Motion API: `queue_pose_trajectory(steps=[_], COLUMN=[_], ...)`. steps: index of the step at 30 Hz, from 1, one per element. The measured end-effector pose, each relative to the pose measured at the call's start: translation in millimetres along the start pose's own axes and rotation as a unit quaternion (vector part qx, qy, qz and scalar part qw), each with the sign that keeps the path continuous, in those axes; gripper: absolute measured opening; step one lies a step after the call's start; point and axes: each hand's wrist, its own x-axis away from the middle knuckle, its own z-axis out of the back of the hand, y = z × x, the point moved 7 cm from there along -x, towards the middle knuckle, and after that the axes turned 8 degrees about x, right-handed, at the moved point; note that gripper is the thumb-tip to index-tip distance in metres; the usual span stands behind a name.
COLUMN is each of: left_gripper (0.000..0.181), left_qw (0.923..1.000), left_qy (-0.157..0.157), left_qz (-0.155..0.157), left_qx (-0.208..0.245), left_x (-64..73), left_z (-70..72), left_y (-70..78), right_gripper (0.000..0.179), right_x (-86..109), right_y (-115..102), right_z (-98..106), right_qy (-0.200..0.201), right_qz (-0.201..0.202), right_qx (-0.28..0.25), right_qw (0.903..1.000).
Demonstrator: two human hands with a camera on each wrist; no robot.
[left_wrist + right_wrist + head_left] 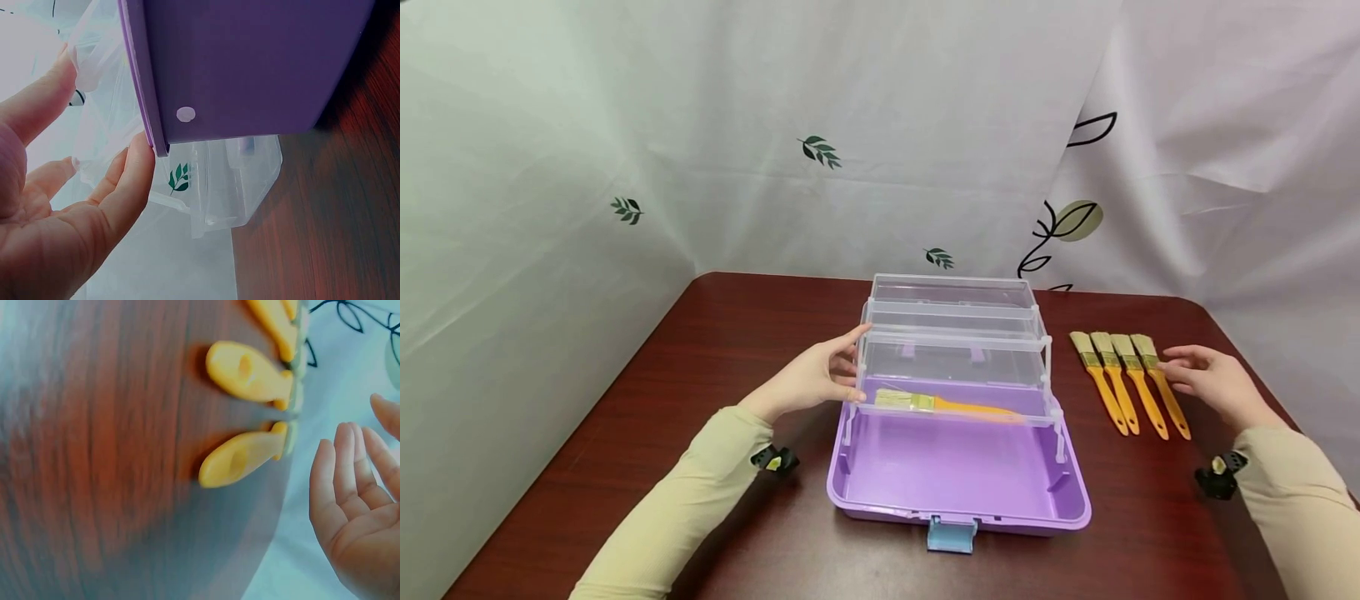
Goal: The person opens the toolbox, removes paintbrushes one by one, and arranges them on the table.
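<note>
A purple storage box (951, 471) stands open at the middle of the table, its clear tiered trays (955, 342) raised. One paintbrush (973, 408) with pale bristles and a yellow handle lies in the lowest clear tray. My left hand (816, 375) is at the left side of the trays, thumb and fingers spread and touching them; the left wrist view shows this hand (75, 181) beside the purple wall. Off to the right, several like paintbrushes (1138, 392) lie in a row. My right hand (1213, 383) hovers beside the rightmost one, fingers extended, holding nothing.
The dark red-brown table (760, 325) meets a white curtain (850, 208) with leaf prints at the back and sides. A light blue latch (952, 535) hangs from the box's front edge. The box's clear lid (955, 289) leans up behind the trays.
</note>
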Motion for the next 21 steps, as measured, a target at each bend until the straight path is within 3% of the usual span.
queue_pose_trajectory(steps=[7,12,21], left_gripper=[0.099,0.099,0.099], left_qw=[1.0000,1.0000,1.0000], left_qy=[0.002,0.001,0.001], left_qz=[0.003,0.004,0.003], left_qx=[0.001,0.002,0.004], left_x=[-1.0,-0.7,0.1], left_z=[-0.3,-1.1,-0.2], left_y=[0.0,-0.2,0.8], right_gripper=[0.013,0.018,0.029], right_x=[3.3,5.2,11.2], right_y=[-11.8,-23.6,-52.6], right_z=[-7.9,-17.2,-29.2], right_qy=[-0.051,-0.084,-0.103], right_qz=[0.009,0.022,0.055], right_qx=[-0.094,-0.127,-0.134], right_qw=[0.9942,0.9881,0.9841])
